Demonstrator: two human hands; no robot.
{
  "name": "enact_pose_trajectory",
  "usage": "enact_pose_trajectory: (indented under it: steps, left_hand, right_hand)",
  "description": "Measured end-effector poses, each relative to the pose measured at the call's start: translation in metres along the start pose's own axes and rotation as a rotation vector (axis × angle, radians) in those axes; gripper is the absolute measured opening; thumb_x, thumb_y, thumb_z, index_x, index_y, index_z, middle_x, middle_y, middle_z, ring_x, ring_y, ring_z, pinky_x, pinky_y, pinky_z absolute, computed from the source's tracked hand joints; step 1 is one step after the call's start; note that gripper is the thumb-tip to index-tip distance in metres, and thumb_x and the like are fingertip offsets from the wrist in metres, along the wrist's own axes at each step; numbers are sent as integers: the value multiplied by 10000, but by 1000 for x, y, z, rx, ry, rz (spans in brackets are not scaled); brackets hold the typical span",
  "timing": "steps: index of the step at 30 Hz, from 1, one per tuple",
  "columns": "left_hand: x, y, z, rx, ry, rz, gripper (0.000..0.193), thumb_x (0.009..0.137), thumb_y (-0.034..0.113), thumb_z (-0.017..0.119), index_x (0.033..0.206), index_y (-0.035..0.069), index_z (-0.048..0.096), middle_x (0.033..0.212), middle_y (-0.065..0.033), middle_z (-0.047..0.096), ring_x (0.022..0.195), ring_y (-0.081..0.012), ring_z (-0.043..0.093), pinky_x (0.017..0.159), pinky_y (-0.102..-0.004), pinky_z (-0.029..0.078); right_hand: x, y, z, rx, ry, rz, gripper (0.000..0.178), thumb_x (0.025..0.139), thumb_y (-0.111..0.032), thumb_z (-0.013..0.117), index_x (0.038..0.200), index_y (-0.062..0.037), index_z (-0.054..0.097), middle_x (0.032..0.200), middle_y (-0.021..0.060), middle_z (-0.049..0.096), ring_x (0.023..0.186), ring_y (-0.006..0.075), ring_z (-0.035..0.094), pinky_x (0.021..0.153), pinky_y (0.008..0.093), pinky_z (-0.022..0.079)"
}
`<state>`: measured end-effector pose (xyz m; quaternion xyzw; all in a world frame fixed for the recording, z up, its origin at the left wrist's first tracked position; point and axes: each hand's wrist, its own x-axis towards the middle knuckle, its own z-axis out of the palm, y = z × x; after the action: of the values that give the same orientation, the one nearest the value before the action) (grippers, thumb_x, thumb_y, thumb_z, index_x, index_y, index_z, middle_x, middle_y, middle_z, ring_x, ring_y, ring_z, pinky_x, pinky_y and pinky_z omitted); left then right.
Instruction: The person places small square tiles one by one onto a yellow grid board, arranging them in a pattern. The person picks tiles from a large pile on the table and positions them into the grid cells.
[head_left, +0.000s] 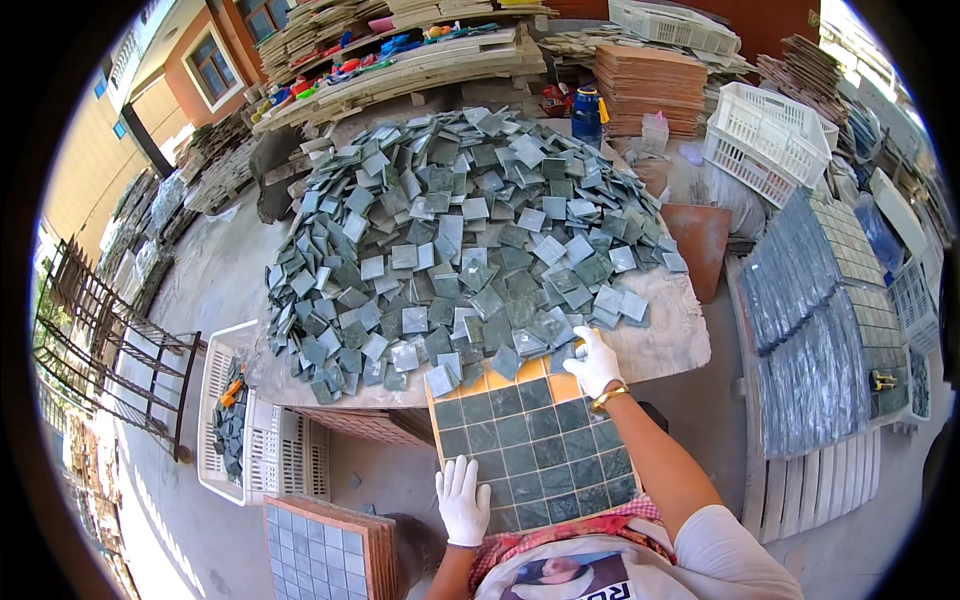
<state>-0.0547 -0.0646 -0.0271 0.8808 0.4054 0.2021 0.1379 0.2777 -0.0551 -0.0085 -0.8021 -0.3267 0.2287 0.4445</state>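
Observation:
A yellow-orange tray (490, 381) leans from the table's near edge towards me, with rows of square green stone tiles (520, 460) set in its grid. The yellow base shows along its far row. My left hand (462, 502), in a white glove, lies flat with fingers stretched out on the tray's near left edge. At the tray's far right corner is my gloved right hand (597, 362). Its thumb and forefinger close around a small green stone tile (579, 347), partly hidden by the glove. A few loose tiles (441, 380) overlap the tray's far left edge.
A large heap of loose tiles (450, 230) covers the table (680, 335). White crates stand at the lower left (290, 450) and back right (770, 140). Tiled panels (318, 560) are stacked at lower left. Wrapped tile stacks (810, 320) sit on the right. A blue bottle (587, 118) stands behind.

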Motion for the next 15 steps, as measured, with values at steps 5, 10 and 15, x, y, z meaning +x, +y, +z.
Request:
enact_pose_trajectory:
  steps: [5, 10, 15]
  left_hand:
    - [0, 1, -2, -4, -10, -6, 436, 833, 168, 621, 1242, 24, 574, 1347, -178, 514, 1287, -367, 431, 1102, -489, 284]
    - [1, 2, 0, 11, 11, -7, 440, 825, 177, 622, 1238, 32, 573, 1331, -169, 528, 1272, -362, 443, 1093, -503, 287]
    - [0, 2, 1, 15, 17, 2, 433, 825, 175, 622, 1231, 32, 577, 1328, -167, 530, 1270, -363, 444, 1092, -502, 290]
  right_hand:
    - [-1, 23, -27, 50, -86, -98, 253, 789, -91, 663, 1039, -63, 639, 803, 93, 684, 740, 186, 659, 673, 314, 520]
    - [-11, 14, -37, -85, 46, -249, 249, 792, -172, 716, 986, -36, 643, 866, 127, 666, 729, 228, 655, 696, 336, 526]
    - [-31, -17, -10, -696, -74, -218, 627, 681, -336, 781, 1204, -104, 525, 1107, 144, 566, 1041, 351, 555, 826, 443, 505]
